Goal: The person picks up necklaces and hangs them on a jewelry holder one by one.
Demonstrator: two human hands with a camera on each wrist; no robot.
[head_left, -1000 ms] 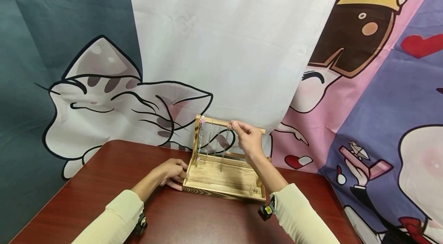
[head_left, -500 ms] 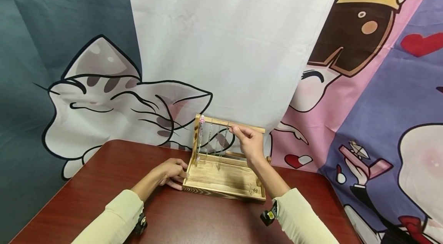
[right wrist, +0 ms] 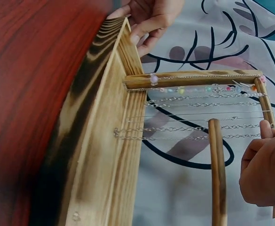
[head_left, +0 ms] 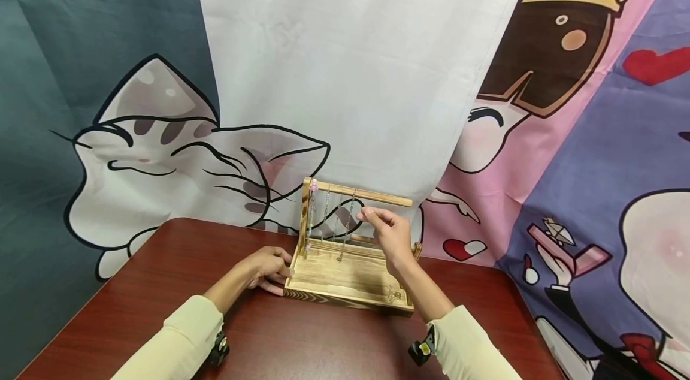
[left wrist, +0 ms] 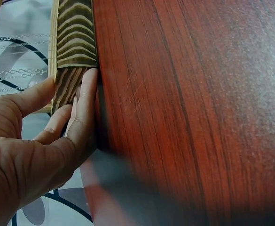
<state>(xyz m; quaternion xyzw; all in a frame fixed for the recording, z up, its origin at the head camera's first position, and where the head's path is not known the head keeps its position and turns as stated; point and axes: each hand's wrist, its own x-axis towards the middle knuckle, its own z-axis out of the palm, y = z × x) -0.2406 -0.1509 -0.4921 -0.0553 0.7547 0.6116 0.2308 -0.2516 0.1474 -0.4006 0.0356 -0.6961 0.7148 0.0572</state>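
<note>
A wooden jewelry stand [head_left: 345,279] with a shallow tray and a raised bar [head_left: 383,197] sits on the table. My left hand [head_left: 264,266] grips the tray's left end; in the left wrist view its thumb presses the upper edge, fingers below along the patterned side. From the bar hang a beaded necklace [right wrist: 182,90] at the left and several silver chain necklaces [right wrist: 175,129]. My right hand [head_left: 392,235] is just right of the rightmost chain [head_left: 348,221] and below the bar, thumb and forefinger together, other fingers curled, nothing visible in them.
Small gold-coloured jewelry [head_left: 396,296] lies in the tray's front right corner. A second, lower wooden rod [right wrist: 217,169] stands out in the right wrist view. The reddish-brown table [head_left: 323,344] backs onto a printed cloth [head_left: 345,68].
My right hand has come off the bar beside the rightmost chain and dropped slightly. That chain shifted a little left and now hangs free. The left hand stays put.
</note>
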